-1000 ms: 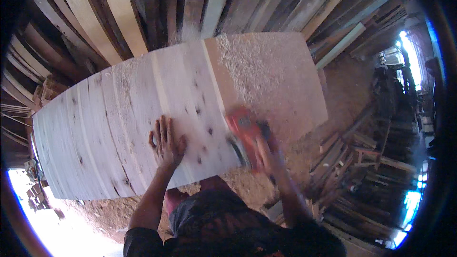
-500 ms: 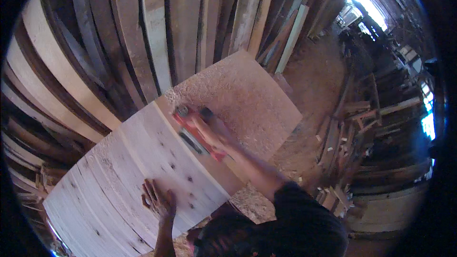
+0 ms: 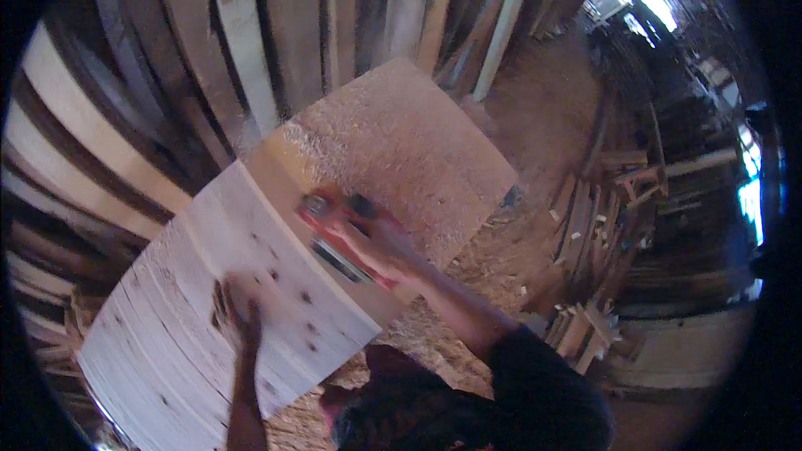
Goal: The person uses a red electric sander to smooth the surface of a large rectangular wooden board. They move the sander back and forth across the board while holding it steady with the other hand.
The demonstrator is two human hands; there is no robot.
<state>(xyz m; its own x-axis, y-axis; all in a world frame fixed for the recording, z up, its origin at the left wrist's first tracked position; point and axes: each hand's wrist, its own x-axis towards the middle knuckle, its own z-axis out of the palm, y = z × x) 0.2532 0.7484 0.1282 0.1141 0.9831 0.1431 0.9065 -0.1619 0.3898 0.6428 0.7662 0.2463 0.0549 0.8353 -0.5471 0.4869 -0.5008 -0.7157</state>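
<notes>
My right hand (image 3: 372, 249) is closed around the handle of a red electric hand planer (image 3: 321, 207), partly covering it. The planer rests on a brown strip of wood beside the raised edge of a pale, knotty wooden panel (image 3: 284, 292). Fingers spread, my left hand (image 3: 236, 315) is laid on the pale panel, holding nothing. To the right of the planer, a broad brown board surface (image 3: 468, 150) is strewn with wood shavings, piled thickest near its far left side.
Upright planks (image 3: 288, 25) lean in a row along the far and left sides. Shavings cover the floor (image 3: 543, 108) to the right. Scrap wood (image 3: 589, 330) and stacked timber (image 3: 685, 276) lie farther right. Bright daylight enters at the far right.
The planer and my right hand have drawn back toward me along the strip. My left hand has slid left over the pale panel. The whole view has shifted slightly.
</notes>
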